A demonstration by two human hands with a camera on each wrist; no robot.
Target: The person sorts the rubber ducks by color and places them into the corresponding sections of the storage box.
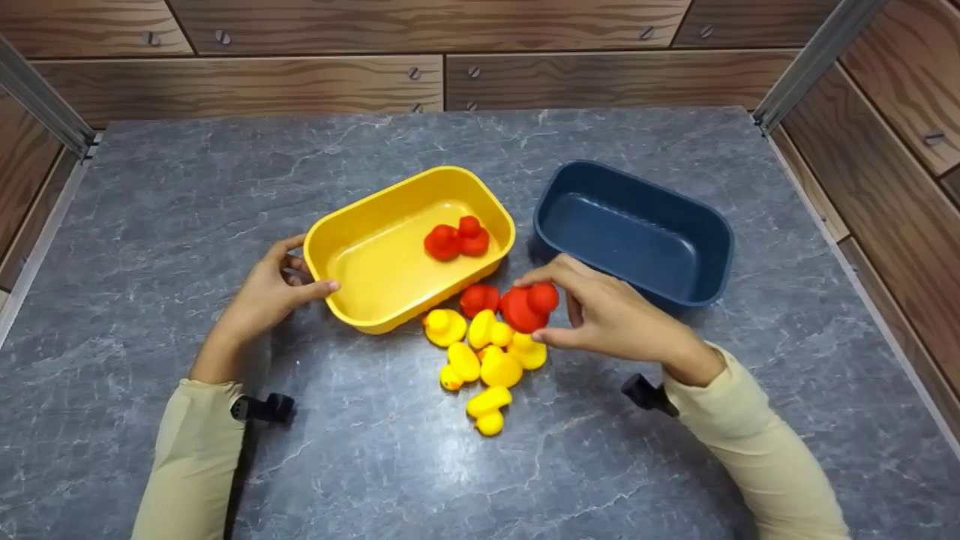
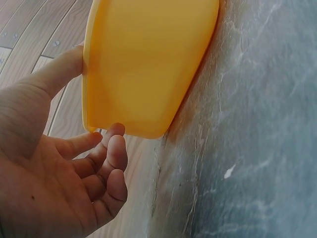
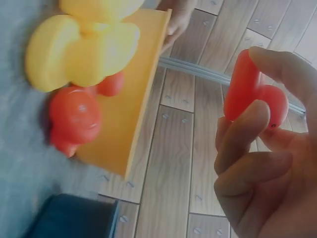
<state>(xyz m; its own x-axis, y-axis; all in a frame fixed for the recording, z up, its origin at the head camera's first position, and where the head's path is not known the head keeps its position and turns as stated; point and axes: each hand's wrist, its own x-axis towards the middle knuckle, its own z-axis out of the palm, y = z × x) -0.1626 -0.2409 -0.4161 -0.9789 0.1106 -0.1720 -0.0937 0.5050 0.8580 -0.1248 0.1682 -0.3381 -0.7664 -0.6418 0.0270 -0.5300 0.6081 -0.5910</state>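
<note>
My right hand pinches a red rubber duck between thumb and fingers, above the pile on the table; the right wrist view has this duck raised in the fingertips. My left hand grips the left end of a yellow bin, its thumb over the rim and its fingers outside against the wall. Inside the bin, toward its right end, lie two red ducks. Another red duck is on the table close to the bin's front side. Several yellow rubber ducks lie heaped in front of it.
A dark blue bin, with nothing in it, stands on the right behind my right hand. The grey marbled table is bordered by wood-patterned panels at the back and sides.
</note>
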